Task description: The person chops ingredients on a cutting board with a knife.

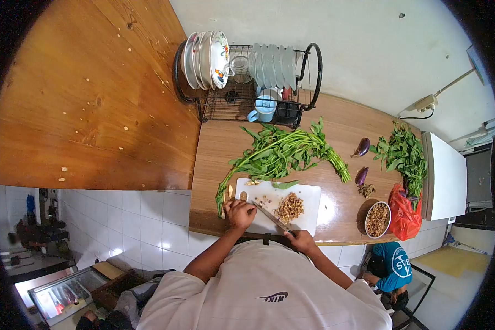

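Observation:
My right hand (301, 241) is closed round the handle of a knife (273, 217), whose blade slants up and left across the white cutting board (308, 205). My left hand (240, 213) rests at the board's left end with its fingers curled near the knife tip; what lies under them is hidden. A pile of chopped brown bits (289, 208) sits on the board right of the blade, with a few loose crumbs above. Pale strips (229, 191) lie by the board's left edge. A large bunch of leafy greens (286, 148) is spread just behind the board.
A bowl of chopped brown bits (378, 219) stands at the right, beside a red plastic bag (404, 214). Two eggplants (362, 147) and more greens (401, 154) lie behind it. A dish rack (225, 102) with plates stands at the back. A person in a blue shirt (393, 267) is low at the right.

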A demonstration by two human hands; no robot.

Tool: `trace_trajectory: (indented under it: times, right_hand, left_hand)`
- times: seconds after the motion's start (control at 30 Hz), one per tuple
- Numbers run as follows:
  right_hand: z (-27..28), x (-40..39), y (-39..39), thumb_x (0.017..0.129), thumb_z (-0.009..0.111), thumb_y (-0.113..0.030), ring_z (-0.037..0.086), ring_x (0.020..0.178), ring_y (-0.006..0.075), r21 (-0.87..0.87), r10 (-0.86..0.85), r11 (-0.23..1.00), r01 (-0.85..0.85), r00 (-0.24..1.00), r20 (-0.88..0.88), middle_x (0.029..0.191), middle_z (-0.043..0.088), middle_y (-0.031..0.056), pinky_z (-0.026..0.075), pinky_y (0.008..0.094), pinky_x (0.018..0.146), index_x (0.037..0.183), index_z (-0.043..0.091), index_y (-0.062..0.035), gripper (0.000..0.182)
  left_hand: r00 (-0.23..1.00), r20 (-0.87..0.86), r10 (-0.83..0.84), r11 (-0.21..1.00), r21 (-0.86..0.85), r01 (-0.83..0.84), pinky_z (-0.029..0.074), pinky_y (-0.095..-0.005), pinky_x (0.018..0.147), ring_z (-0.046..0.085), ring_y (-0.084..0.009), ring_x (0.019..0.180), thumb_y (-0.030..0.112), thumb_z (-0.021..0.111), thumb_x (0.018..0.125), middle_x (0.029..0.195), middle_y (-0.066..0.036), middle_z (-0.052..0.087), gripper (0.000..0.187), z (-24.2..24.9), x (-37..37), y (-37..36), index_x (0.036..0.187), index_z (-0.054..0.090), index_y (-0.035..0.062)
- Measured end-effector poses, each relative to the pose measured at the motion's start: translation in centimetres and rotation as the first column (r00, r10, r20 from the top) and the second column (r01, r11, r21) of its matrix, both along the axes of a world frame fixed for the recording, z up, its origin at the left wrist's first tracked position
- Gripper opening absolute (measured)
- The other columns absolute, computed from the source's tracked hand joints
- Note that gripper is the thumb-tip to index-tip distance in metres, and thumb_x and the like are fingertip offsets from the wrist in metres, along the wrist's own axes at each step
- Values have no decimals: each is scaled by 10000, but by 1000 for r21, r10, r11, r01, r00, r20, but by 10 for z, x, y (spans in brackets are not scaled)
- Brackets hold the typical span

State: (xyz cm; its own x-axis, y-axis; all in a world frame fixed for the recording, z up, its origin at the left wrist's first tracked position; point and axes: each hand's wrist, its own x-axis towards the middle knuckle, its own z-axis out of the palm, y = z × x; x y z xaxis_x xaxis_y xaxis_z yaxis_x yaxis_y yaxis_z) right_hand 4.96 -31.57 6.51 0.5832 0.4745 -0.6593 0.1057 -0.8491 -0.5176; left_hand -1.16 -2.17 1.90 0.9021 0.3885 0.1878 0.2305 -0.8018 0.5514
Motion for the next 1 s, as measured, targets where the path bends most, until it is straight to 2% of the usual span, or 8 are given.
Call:
trace_trajectory:
  times: [0.17,0.23,0.33,0.57,0.83,1.0]
  right_hand:
    - [9,-4,6,1002,551,-668,700,793,472,-38,-31,999,31,1000,6,803,702,287,546,529,745,953,763,4,706]
    - [9,-4,11,1000,558,-665,696,785,474,-41,-38,998,37,999,-25,791,698,284,539,532,732,931,759,7,706]
    - [2,-8,11,999,564,-663,690,773,477,17,-23,1000,22,999,27,781,695,280,533,533,718,910,753,15,709]
    - [10,-5,10,1004,561,-652,689,794,478,-11,-44,999,44,999,-24,799,695,298,537,522,749,918,754,27,711]
    - [-2,-8,1,1008,567,-652,728,881,444,19,-75,997,77,993,-88,912,740,293,552,486,818,1055,773,31,714]
    - [5,-4,2,1011,554,-661,733,927,449,-23,-63,998,60,989,-131,928,739,299,558,482,836,1073,769,26,723]
  left_hand:
    - [1000,-1,19,999,-36,-19,331,-457,1008,639,-204,923,307,823,775,815,39,743,102,1,0,-2,765,783,213]
    - [1000,-29,-3,1000,5,4,327,-460,1018,638,-207,930,300,825,777,826,36,743,95,2,0,0,773,786,214]
    - [999,-34,-11,1000,-3,11,336,-459,1016,638,-208,934,292,823,775,823,31,739,87,4,-1,0,774,782,215]
    - [999,-14,-33,999,-4,33,354,-455,1013,640,-210,941,281,825,761,820,24,736,93,5,-1,3,769,774,204]
    - [999,-44,13,999,-50,-15,350,-448,1013,644,-205,947,283,832,757,842,17,750,86,4,-3,-2,778,788,213]
    - [999,-33,-5,1000,-2,4,353,-441,1002,647,-206,948,275,831,762,846,17,751,75,9,0,0,771,791,212]
